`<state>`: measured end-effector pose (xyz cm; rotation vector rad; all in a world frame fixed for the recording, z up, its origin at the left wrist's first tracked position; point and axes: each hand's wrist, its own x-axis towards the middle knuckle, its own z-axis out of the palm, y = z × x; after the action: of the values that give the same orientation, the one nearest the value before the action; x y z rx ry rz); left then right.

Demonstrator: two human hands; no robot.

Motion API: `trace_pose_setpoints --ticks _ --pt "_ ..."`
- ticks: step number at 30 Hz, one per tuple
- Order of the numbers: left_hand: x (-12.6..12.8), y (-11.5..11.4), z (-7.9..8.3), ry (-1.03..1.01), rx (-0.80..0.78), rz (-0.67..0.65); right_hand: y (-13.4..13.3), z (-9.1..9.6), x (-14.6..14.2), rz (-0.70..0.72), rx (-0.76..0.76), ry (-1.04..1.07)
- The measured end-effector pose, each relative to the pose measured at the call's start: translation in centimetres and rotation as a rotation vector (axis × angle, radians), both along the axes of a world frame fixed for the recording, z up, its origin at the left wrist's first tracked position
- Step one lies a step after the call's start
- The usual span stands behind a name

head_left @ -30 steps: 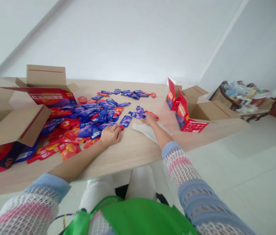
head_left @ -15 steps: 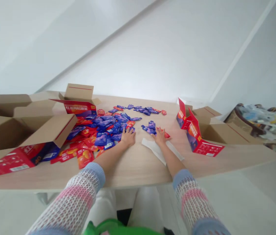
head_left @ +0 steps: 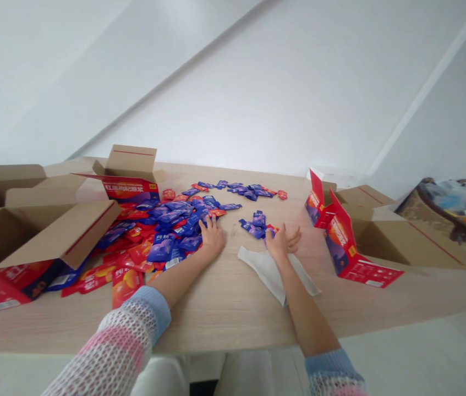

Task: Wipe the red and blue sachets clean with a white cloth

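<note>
You seem to be picking through flat, glossy red and purple sachets (head_left: 162,247) heaped at ten o'clock, your left hand (head_left: 213,237) on their edge, fingers spread. Your right hand (head_left: 281,243), fingers parted, is at a small purple cluster (head_left: 258,219) at one o'clock; whether it holds one, I cannot tell. Their slick look suggests a light pinch.

White open-knit sleeves (head_left: 104,363), pink bands (head_left: 123,341), light-blue cuffs (head_left: 157,309), pale trousers (head_left: 164,378)

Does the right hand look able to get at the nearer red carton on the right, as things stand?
Probably yes: bare tabletop lies between the right hand and the nearer red carton, whose top is open. Its raised red flap might mean reaching over.
</note>
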<state>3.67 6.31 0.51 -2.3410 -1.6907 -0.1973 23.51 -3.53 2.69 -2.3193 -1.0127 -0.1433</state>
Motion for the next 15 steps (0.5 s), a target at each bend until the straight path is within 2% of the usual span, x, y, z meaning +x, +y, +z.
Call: trace_pose_setpoints --ticks 4,7,11,13,15 --pt "1.8 0.4 1.2 0.099 -0.062 0.073 -1.2 1.3 -2.5 0.019 0.13 -0.077" --pt "3.8 2.5 3.1 0.03 -0.176 0.078 -2.0 1.8 -3.8 0.089 0.124 -0.135" --pt "6.8 6.9 5.3 -0.082 -0.153 -0.04 -2.1 1.4 -4.6 0.109 0.088 -0.186" --pt "7.8 8.9 5.5 -0.104 -0.126 -0.13 -1.8 0.8 -4.6 0.11 0.079 -0.212" --pt "8.1 10.6 4.9 -0.114 -0.106 -0.206 -1.4 -0.1 -4.3 0.103 0.061 -0.231"
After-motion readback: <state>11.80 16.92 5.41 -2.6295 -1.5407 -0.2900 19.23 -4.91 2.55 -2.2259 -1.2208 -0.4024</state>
